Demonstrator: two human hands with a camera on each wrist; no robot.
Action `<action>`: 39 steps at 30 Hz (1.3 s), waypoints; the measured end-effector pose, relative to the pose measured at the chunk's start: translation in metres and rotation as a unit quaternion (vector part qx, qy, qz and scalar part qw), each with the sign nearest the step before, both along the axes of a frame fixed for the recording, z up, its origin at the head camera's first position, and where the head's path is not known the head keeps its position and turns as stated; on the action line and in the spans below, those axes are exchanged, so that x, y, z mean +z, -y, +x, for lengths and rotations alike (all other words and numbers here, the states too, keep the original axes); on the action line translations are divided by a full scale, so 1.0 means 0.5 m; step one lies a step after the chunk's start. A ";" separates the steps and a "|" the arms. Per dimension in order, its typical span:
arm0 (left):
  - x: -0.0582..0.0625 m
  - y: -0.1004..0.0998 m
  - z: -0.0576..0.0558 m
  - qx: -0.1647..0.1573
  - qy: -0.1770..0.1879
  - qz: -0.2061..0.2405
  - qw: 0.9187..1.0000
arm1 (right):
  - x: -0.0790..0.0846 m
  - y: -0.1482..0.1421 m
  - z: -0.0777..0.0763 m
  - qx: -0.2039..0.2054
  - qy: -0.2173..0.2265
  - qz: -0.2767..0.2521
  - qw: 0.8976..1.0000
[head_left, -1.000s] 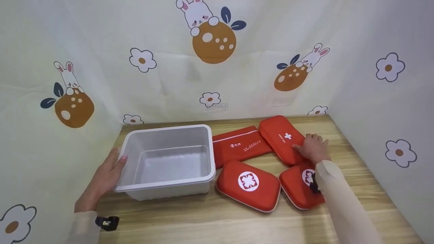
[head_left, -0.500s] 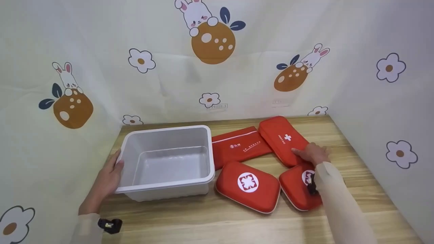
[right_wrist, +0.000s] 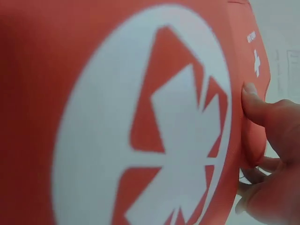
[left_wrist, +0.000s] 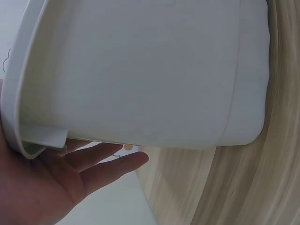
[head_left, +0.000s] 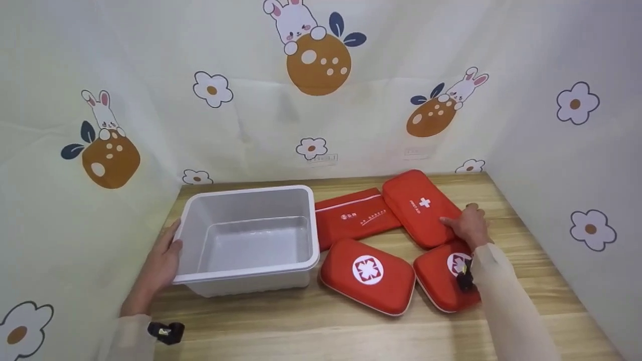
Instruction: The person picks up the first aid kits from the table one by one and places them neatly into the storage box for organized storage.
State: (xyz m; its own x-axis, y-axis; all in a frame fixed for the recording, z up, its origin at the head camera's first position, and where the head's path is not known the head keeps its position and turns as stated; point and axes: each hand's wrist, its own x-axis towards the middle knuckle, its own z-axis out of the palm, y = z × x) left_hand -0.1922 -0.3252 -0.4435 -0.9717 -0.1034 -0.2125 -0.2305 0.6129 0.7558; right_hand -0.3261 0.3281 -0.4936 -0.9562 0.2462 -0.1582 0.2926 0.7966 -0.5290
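Compared with a second ago, the right hand (head_left: 470, 225) is sliding down the near edge of the red case with the small white cross (head_left: 421, 208), thumb now pinching over its top while the fingers are curling under its edge, as the right wrist view shows; that case is tilting slightly up at the back right of the bench (head_left: 521, 235), leaning on the case below it. Its grip is closing on the case but the case is not yet leaving the bench. Just beside it are lying the flat red pouch with white lettering (head_left: 353, 216), the red case with the round white emblem (head_left: 368, 275) in front, and a second emblem case (head_left: 444, 281) partly hidden by the sleeve. That is making four red first-aid kits in all, every one sitting outside the white plastic tub (head_left: 250, 238), which is holding nothing. One tub, then, and the left hand (head_left: 163, 260) is resting flat against its left wall, fingers spread straight beneath the rim. Judging by this, the packing is only beginning.
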 end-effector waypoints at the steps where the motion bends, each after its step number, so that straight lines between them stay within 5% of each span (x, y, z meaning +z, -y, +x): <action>1: 0.000 0.000 0.000 0.000 0.000 0.002 1.000 | 0.001 0.000 0.000 -0.009 -0.007 -0.017 1.000; 9: -0.002 0.002 -0.002 -0.002 -0.002 0.008 1.000 | 0.029 0.006 -0.008 -0.059 -0.032 -0.130 0.989; 20: -0.001 -0.003 -0.004 0.004 -0.014 0.004 1.000 | 0.038 0.012 -0.008 -0.082 -0.094 -0.140 0.982; 33: -0.004 0.000 -0.004 0.017 -0.002 0.020 1.000 | 0.052 -0.002 0.003 -0.169 -0.117 -0.195 0.959; 39: -0.004 0.005 -0.006 0.027 0.011 0.031 0.999 | 0.058 0.003 0.009 -0.213 -0.121 -0.245 0.938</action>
State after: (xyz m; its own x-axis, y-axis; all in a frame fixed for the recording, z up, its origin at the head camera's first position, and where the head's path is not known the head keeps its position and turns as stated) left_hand -0.1952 -0.3278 -0.4456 -0.9602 -0.1416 -0.2408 -0.2786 0.5505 0.7870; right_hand -0.3217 0.3267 -0.4647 -0.8106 0.5677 -0.1436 0.3535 0.2790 -0.8928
